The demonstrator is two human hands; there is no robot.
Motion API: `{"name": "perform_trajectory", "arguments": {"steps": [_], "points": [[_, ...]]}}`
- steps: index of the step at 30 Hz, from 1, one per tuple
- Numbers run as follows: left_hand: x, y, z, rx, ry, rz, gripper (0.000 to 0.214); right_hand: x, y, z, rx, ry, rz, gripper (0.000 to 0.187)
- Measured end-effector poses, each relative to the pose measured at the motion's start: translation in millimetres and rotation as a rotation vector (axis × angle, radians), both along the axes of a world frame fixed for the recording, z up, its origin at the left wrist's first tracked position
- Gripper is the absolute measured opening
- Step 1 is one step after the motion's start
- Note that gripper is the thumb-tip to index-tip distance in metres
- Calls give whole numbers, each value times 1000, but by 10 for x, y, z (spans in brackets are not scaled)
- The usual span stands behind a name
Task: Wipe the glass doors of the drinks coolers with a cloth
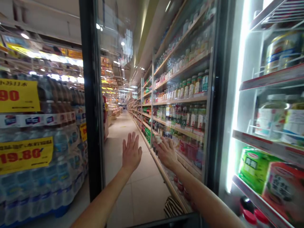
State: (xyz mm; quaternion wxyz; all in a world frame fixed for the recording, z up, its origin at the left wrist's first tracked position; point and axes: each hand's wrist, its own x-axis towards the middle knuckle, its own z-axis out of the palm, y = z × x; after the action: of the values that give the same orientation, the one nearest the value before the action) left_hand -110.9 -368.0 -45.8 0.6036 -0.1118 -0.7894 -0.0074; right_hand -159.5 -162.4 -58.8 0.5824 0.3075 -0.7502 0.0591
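An open glass cooler door (114,41) with a dark frame stands in front of me. My left hand (131,152) is raised before the pane with its palm forward and fingers stretched out. It looks laid flat against the glass, holding nothing. Right of it, my right hand (167,152) is at the pane with bent fingers. A small crumpled white wipe (158,139) shows at its fingertips, pressed toward the glass. Whether it is cloth or paper I cannot tell.
At right, lit cooler shelves (268,148) hold bottles, cans and green and red packs (254,169). Wrapped water bottles (40,180) with yellow price signs (26,155) are stacked at left. Through the glass run an aisle (118,126) and long drink shelves (182,101). Striped fabric (173,207) shows low down.
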Motion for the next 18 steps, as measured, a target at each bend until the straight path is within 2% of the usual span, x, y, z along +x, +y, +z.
{"name": "perform_trajectory", "arguments": {"steps": [1,3,4,5,8,9,10,11,13,14,15,16,18], "points": [[-1,6,-5,1,-3,-4,53,-22,50,11,-110,8,-48,55],[-7,25,-15,12,0,-16,55,-60,153,34,-423,51,-167,55],[-13,40,-20,22,7,-20,55,-69,194,34,-513,78,-200,56],[-20,58,-26,34,17,-22,56,-70,225,21,-512,99,-202,57],[-39,117,-42,68,42,-4,60,-67,323,-55,-191,99,-115,61],[-44,131,-46,71,47,5,61,-83,382,-70,-134,87,-101,61],[-47,140,-49,67,53,15,62,-112,456,-68,-163,76,-106,61],[-50,146,-50,58,59,25,63,-152,541,-50,-282,74,-128,60],[-54,152,-49,41,77,43,64,-247,705,18,-646,91,-183,57],[-57,154,-47,36,89,48,65,-288,766,51,-792,100,-194,57],[-59,156,-44,37,98,51,65,-317,807,76,-871,105,-193,57],[-60,158,-42,40,106,52,66,-332,829,88,-874,102,-181,57],[-60,155,-41,43,124,47,66,-331,846,89,-698,73,-134,58]]}}
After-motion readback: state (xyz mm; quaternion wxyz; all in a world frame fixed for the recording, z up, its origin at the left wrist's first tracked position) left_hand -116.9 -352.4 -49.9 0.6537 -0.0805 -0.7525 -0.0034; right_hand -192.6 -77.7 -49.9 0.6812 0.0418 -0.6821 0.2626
